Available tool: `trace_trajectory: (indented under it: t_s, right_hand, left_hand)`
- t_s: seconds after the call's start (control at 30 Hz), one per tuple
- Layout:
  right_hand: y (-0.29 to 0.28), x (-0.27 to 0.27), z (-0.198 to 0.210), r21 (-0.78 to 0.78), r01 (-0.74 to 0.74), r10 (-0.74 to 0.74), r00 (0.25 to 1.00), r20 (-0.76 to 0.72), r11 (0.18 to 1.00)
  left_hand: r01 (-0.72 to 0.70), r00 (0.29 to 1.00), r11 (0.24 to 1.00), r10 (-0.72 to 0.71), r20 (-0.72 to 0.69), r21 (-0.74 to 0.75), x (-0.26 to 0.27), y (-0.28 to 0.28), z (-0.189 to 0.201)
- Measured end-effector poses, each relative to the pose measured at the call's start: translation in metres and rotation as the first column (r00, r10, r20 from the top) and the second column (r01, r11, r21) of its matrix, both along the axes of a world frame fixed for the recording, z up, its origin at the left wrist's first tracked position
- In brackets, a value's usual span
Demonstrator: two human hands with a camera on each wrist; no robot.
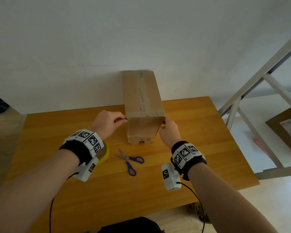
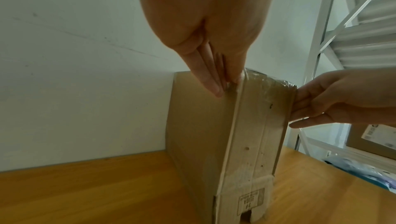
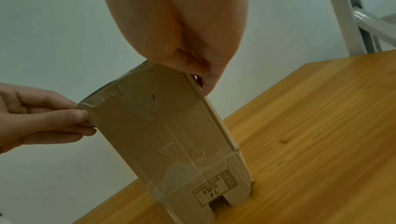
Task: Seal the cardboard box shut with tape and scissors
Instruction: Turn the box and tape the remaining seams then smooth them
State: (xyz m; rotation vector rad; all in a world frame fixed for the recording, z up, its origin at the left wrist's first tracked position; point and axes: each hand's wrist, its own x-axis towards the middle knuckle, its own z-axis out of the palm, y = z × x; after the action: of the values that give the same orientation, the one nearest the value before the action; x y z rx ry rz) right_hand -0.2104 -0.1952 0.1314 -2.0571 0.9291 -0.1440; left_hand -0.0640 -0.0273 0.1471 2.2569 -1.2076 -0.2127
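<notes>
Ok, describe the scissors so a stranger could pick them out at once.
Start at the wooden table against the white wall, where a tall cardboard box stands. Just in front of the box's near end, between the person's two forearms, the scissors lie flat on the tabletop. They have silver blades and blue handle loops, unlike the yellow tape roll half hidden under the left wrist.

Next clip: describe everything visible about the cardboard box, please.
The cardboard box is plain brown corrugated, long and narrow, standing on the wooden table near the wall. Clear tape runs along its top seam and over the near top edge; the near face has small holes and a printed stamp near the bottom. The left hand pinches its near upper left corner; the right hand holds the right one.
</notes>
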Motion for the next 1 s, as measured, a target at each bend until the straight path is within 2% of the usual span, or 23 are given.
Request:
trace_trajectory:
  t_s: [0.17,0.3,0.4,0.53,0.63,0.77,0.87,0.93,1.0]
  right_hand:
    - [0.007,0.005,0.000,0.062,0.025,-0.026,1.000,0.017,0.998]
    - [0.000,-0.003,0.002,0.131,-0.016,0.013,1.000,0.023,0.991]
    - [-0.004,-0.013,-0.003,0.183,0.019,-0.046,0.989,0.143,0.983]
    - [-0.003,-0.019,-0.009,0.338,0.113,-0.232,0.913,0.337,0.934]
    - [0.000,-0.016,-0.009,0.423,0.116,-0.289,0.882,0.372,0.899]
    - [0.007,-0.011,-0.013,0.442,0.084,-0.271,0.885,0.379,0.893]
    - [0.006,-0.012,-0.013,0.421,0.013,-0.194,0.900,0.391,0.907]
    - [0.002,-0.014,-0.012,0.448,-0.005,-0.192,0.900,0.392,0.894]
    - [-0.001,-0.014,-0.009,0.485,0.033,-0.249,0.887,0.390,0.874]
  left_hand:
    - [-0.054,0.999,0.998,0.054,-0.004,0.028,-0.001,-0.005,-0.011]
    - [-0.117,0.992,0.993,0.118,-0.036,0.028,-0.003,-0.010,-0.017]
    - [-0.150,0.985,0.989,0.149,-0.091,-0.002,-0.006,-0.004,-0.025]
    - [-0.255,0.959,0.953,0.227,-0.169,-0.165,-0.025,0.004,-0.029]
    - [-0.297,0.930,0.923,0.221,-0.295,-0.243,-0.041,-0.004,-0.030]
    - [-0.281,0.877,0.952,0.204,-0.436,-0.121,-0.062,-0.015,-0.045]
    - [-0.251,0.827,0.964,0.168,-0.537,-0.085,-0.068,-0.017,-0.050]
    - [-0.254,0.809,0.958,0.134,-0.573,-0.134,-0.067,-0.018,-0.050]
    - [-0.283,0.823,0.937,0.127,-0.554,-0.206,-0.065,-0.017,-0.049]
